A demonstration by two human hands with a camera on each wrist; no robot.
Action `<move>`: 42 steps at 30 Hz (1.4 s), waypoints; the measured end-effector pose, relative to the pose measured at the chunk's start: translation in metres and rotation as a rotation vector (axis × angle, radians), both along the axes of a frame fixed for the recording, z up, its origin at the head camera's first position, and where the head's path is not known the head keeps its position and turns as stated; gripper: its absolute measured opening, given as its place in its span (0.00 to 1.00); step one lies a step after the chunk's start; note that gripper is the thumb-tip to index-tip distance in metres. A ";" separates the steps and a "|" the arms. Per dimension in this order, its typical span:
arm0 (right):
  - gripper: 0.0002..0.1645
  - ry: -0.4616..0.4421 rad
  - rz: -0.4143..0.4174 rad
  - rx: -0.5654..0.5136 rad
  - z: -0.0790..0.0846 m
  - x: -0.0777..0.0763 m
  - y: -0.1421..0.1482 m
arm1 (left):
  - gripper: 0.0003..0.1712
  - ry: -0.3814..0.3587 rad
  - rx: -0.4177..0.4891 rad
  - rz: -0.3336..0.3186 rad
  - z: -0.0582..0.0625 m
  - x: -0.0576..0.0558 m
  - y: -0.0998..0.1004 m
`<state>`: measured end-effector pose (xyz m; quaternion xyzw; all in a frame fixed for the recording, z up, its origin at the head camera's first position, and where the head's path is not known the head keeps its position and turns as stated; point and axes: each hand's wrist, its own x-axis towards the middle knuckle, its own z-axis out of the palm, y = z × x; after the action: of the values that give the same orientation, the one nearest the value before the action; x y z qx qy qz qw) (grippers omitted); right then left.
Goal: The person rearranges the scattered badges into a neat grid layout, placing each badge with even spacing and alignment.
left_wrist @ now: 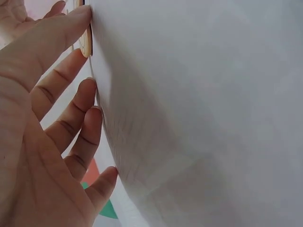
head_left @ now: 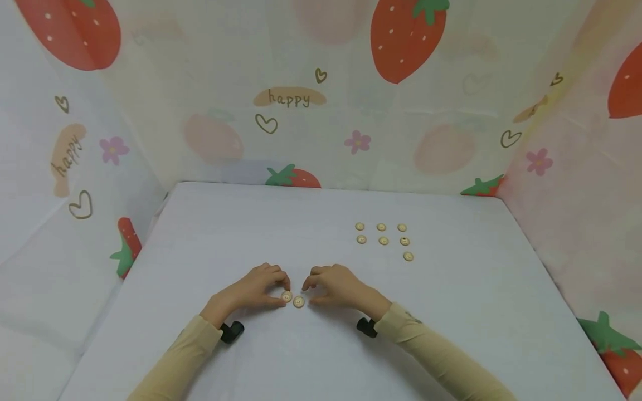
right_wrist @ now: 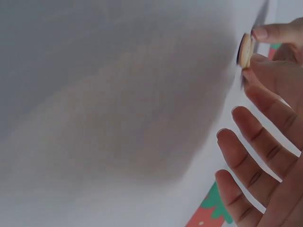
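Two round wooden buttons lie side by side on the white table in the head view. My left hand (head_left: 258,287) has the left button (head_left: 286,296) between thumb and index finger, pinching it at its edge. In the left wrist view that button (left_wrist: 85,41) shows edge-on at the fingertips. Close on the right of the other button (head_left: 298,301) is my right hand (head_left: 338,287), its thumb and index finger apart. The right wrist view shows a button (right_wrist: 245,51) by the right thumb tip, with the other fingers loosely spread.
Several more wooden buttons (head_left: 383,240) lie in short rows at the back right of the white table (head_left: 241,223). A single button (head_left: 408,256) sits in front of the rows' right end. Strawberry-printed cloth (head_left: 301,145) walls the table at the back and sides.
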<state>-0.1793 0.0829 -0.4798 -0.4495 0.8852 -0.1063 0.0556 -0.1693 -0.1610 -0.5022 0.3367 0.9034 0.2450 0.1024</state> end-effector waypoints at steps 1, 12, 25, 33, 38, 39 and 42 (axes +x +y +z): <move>0.15 0.001 0.007 0.002 0.001 0.001 -0.002 | 0.14 -0.004 -0.002 0.003 0.000 0.000 0.000; 0.13 0.021 0.036 0.004 -0.004 0.007 -0.016 | 0.11 -0.002 0.020 -0.006 -0.002 -0.001 -0.001; 0.12 0.068 0.007 0.037 -0.009 0.009 -0.020 | 0.10 -0.014 0.018 0.000 -0.001 0.000 0.001; 0.10 0.017 -0.021 0.018 -0.010 0.009 -0.019 | 0.10 -0.016 0.018 0.010 0.001 0.001 0.001; 0.09 -0.057 -0.059 0.013 -0.011 0.007 -0.017 | 0.10 -0.011 0.019 0.016 0.000 0.001 0.002; 0.09 -0.067 -0.065 0.013 -0.011 0.007 -0.016 | 0.10 -0.012 0.019 0.016 -0.001 0.001 0.002; 0.09 -0.081 -0.081 0.008 -0.009 0.007 -0.014 | 0.10 -0.013 0.013 0.016 -0.002 0.001 0.002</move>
<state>-0.1727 0.0687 -0.4890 -0.4084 0.9001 -0.1230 0.0890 -0.1686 -0.1591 -0.5040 0.3286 0.9038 0.2537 0.1040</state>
